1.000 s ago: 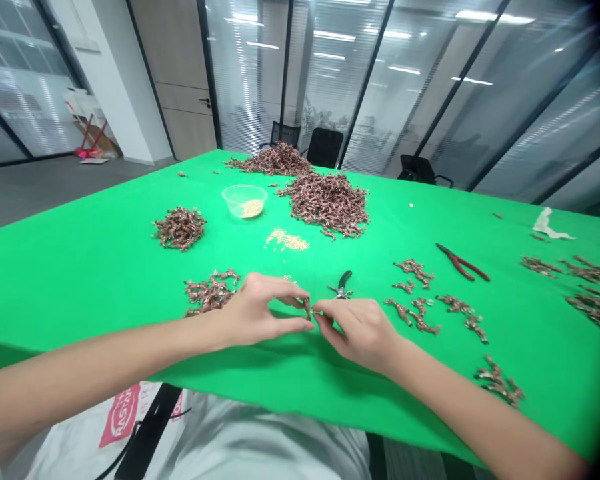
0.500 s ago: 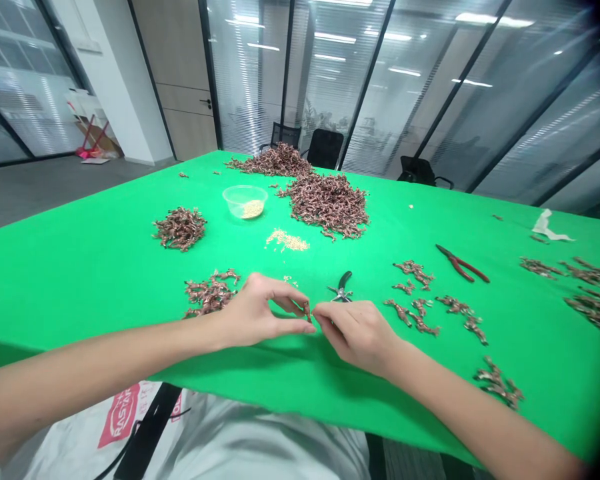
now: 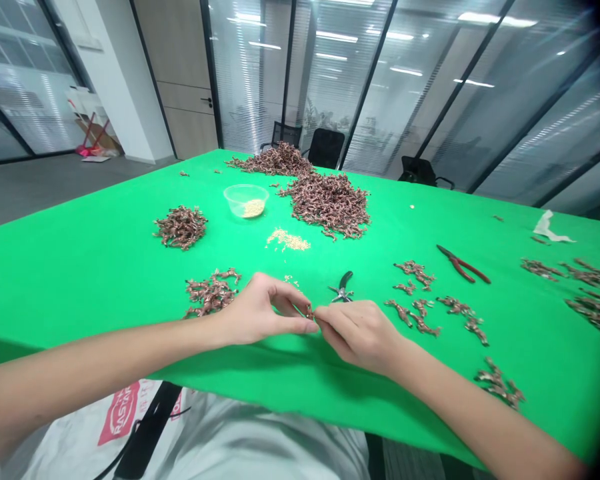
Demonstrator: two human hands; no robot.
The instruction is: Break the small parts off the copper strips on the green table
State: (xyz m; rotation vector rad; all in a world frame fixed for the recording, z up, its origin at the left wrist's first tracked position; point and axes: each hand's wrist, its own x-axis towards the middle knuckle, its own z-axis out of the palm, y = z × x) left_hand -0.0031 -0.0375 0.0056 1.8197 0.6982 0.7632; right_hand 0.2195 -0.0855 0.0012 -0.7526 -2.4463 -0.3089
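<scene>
Between thumb and fingers, my left hand (image 3: 265,310) pinches a small brown figurine (image 3: 309,312), mostly covered by the fingertips. My right hand (image 3: 357,333) is closed, its fingertips meeting the figurine from the right; whatever they pinch is too small to make out. Just beyond the hands lie small pliers (image 3: 341,288) with a black handle. Left of my left hand is a pile of similar brown figurines (image 3: 210,293). Several more figurines (image 3: 423,323) lie in loose groups to the right of my right hand.
A clear plastic bowl (image 3: 233,200) holds tiny pale pieces, and a scatter of pale pieces (image 3: 289,240) lies nearer me. Big figurine heaps (image 3: 330,207) fill the far end; a smaller heap (image 3: 181,227) sits left. Red-handled pliers (image 3: 463,265) and white tissue (image 3: 547,227) lie right.
Both hands hold nearly the same pose. The fingertips and the figurine between them have shifted very slightly to the right, and the figurine's angle looks a little different.
</scene>
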